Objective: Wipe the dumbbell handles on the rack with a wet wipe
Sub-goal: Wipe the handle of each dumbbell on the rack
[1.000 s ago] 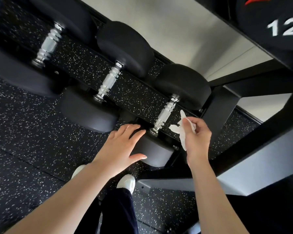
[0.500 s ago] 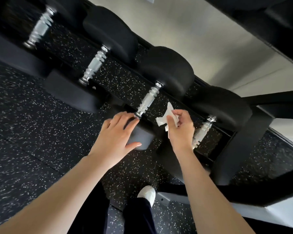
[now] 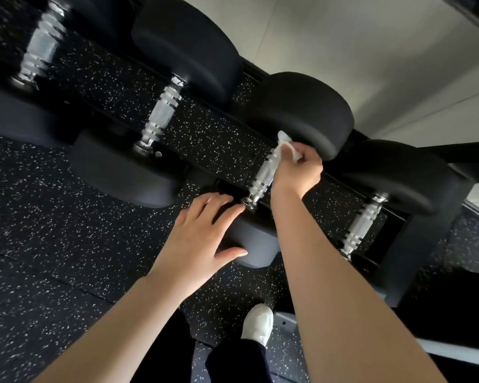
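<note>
The right hand [image 3: 296, 172] has its fingers curled round a crumpled white wet wipe [image 3: 285, 143], pressed to the far end of the knurled chrome dumbbell handle [image 3: 263, 175]. The left hand [image 3: 202, 230] lies flat, fingers straight, on the black rubber dumbbell head [image 3: 253, 241] below that grip. Tucked so close under the far head, the wipe could bunch and miss the knurling nearer the left hand.

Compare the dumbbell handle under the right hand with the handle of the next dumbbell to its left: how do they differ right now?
The handle being wiped has the right hand pressing a white wet wipe against its far end; the neighbouring handle is bare and untouched.
The left hand rests open on the near head of the wiped dumbbell; no hand touches the neighbour.
Both are shiny metal with ridged grips, lying parallel on the rack.
</note>
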`<state>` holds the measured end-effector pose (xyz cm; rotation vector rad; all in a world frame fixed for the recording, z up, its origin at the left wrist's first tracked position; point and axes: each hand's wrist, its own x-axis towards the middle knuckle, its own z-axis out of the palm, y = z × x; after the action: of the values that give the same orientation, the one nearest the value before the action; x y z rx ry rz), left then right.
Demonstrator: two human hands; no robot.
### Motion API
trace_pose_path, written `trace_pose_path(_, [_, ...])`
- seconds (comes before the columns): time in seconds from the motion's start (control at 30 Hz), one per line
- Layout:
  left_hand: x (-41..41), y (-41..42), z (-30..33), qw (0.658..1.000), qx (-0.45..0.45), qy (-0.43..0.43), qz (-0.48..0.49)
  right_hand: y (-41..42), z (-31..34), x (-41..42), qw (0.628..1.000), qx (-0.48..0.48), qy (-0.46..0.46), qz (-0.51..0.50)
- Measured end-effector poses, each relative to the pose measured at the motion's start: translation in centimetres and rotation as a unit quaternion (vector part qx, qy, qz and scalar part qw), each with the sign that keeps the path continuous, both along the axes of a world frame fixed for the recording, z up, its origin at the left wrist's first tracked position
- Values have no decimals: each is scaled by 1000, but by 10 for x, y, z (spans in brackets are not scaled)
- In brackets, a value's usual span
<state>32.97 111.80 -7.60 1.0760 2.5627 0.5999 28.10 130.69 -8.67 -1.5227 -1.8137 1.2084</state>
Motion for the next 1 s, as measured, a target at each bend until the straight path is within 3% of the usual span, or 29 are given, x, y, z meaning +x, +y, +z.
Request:
trace_pose_path(0.17, [-1, -2, -4, 1000, 7, -7, -2, 4, -2, 1, 991, 32, -66, 108])
trace_pose_path(0.33, [-1, -2, -3, 1000, 4, -10, 0, 4, 3, 21, 957, 12, -140, 255])
trace_pose_path(0.53, [3, 0, -3, 1000, 8, -15, 13, -16, 1, 55, 917, -2, -171, 360])
trace_pose_path(0.77, [4, -2, -5, 1000, 17, -19, 14, -7, 6, 66, 894, -41, -219, 390])
trace_pose_path(1.0, [4, -2, -5, 1000, 18, -15, 16, -4, -3, 69, 948, -96, -162, 258])
